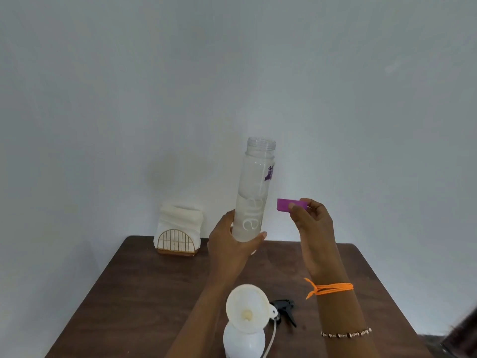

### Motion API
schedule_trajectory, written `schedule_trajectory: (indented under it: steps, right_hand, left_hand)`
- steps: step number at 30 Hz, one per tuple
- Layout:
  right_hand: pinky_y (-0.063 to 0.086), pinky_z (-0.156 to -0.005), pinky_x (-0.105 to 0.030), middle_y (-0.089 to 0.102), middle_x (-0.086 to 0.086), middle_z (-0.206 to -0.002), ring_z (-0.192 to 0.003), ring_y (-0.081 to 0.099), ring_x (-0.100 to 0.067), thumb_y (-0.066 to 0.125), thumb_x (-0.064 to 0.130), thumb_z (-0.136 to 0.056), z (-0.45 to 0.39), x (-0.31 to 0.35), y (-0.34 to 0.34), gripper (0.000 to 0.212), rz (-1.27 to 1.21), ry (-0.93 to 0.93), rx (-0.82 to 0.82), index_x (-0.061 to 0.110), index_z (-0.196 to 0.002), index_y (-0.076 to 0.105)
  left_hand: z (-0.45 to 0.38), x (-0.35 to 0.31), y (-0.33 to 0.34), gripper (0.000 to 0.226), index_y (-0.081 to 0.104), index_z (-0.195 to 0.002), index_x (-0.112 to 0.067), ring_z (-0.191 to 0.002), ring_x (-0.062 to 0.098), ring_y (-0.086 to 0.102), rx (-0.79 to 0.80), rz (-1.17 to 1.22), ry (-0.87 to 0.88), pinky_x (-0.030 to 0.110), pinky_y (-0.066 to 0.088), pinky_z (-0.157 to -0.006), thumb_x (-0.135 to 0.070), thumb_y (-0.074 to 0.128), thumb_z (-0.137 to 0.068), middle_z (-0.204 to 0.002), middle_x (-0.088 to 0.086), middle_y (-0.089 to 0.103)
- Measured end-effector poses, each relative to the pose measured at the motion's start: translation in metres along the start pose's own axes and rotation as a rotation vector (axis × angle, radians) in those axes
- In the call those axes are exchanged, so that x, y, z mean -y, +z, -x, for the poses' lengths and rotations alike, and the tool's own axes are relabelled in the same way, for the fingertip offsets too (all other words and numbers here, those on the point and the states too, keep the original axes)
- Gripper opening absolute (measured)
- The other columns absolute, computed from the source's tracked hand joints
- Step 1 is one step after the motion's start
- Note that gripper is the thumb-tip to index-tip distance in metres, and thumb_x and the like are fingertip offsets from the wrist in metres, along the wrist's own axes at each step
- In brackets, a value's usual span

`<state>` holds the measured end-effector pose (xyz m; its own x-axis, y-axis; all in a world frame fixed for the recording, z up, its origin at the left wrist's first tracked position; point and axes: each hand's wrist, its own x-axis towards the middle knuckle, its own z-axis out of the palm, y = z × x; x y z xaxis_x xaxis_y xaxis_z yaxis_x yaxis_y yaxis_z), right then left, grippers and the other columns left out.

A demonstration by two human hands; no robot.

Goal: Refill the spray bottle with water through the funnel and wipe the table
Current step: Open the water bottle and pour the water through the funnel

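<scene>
There is one view only, from a wide-angle camera worn on the person's head, so no second view shares any part of the scene. It faces forward and somewhat downward, toward a pale wall (232,73) that fills the upper two thirds of the picture. The brown table (144,293) takes the lower third, its far edge against the wall and its near edge cut off by the bottom of the picture. Both forearms enter from the bottom edge, close to the lens. The table's edges appear to splay outward toward the bottom, possibly from lens distortion.
</scene>
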<state>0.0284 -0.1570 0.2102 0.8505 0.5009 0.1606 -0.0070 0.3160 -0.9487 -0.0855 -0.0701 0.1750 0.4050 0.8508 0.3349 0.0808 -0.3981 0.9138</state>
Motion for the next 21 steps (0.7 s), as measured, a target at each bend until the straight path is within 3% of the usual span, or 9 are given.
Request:
schedule_trajectory:
  steps: [4,8,13,16,21]
  right_hand:
    - [0.043,-0.068,-0.015,0.055,-0.002,-0.109,-0.095,0.055,-0.012,0.063,0.013,-0.084,0.008,-0.02,-0.018,0.036,0.227,0.032,0.001,0.016,-0.12,0.056]
    - [0.043,-0.056,-0.005,0.062,-0.008,-0.106,-0.083,0.056,-0.005,0.067,0.011,-0.08,0.012,-0.046,-0.037,0.032,0.491,0.045,0.052,0.008,-0.111,0.062]
    - [0.04,-0.061,-0.016,0.056,-0.008,-0.105,-0.086,0.054,-0.015,0.076,0.016,-0.071,0.022,-0.098,-0.065,0.037,0.79,0.148,0.069,0.012,-0.101,0.055]
    - [0.044,-0.074,-0.027,0.055,-0.009,-0.105,-0.092,0.052,-0.022,0.078,0.017,-0.066,0.03,-0.132,-0.083,0.04,1.05,0.18,0.135,0.013,-0.096,0.053]
    - [0.044,-0.075,-0.027,0.054,-0.006,-0.104,-0.095,0.052,-0.021,0.082,0.016,-0.061,0.053,-0.17,-0.104,0.051,1.214,0.336,0.261,0.009,-0.104,0.054]
  left_hand:
    - [0.002,0.001,0.0,0.058,0.059,-0.11,-0.021,-0.087,0.008,0.061,0.003,-0.003,0.02,0.017,0.048,-0.07,-0.04,0.083,-0.06,-0.1,-0.008,0.066]
    - [0.004,0.004,0.001,0.054,0.06,-0.106,-0.024,-0.085,0.007,0.061,0.005,-0.005,0.012,0.025,0.051,-0.074,-0.039,0.084,-0.06,-0.094,-0.01,0.065]
    - [0.004,0.007,0.004,0.054,0.059,-0.105,-0.023,-0.084,0.01,0.061,0.006,-0.023,0.009,0.029,0.052,-0.074,-0.04,0.083,-0.06,-0.095,-0.009,0.066]
    - [0.003,0.008,0.004,0.053,0.059,-0.104,-0.024,-0.085,0.01,0.061,0.004,-0.026,0.007,0.031,0.053,-0.075,-0.041,0.083,-0.06,-0.095,-0.008,0.066]
    - [0.005,0.011,0.004,0.054,0.059,-0.105,-0.022,-0.085,0.011,0.06,0.008,-0.035,0.002,0.029,0.052,-0.074,-0.04,0.083,-0.061,-0.095,-0.007,0.065]
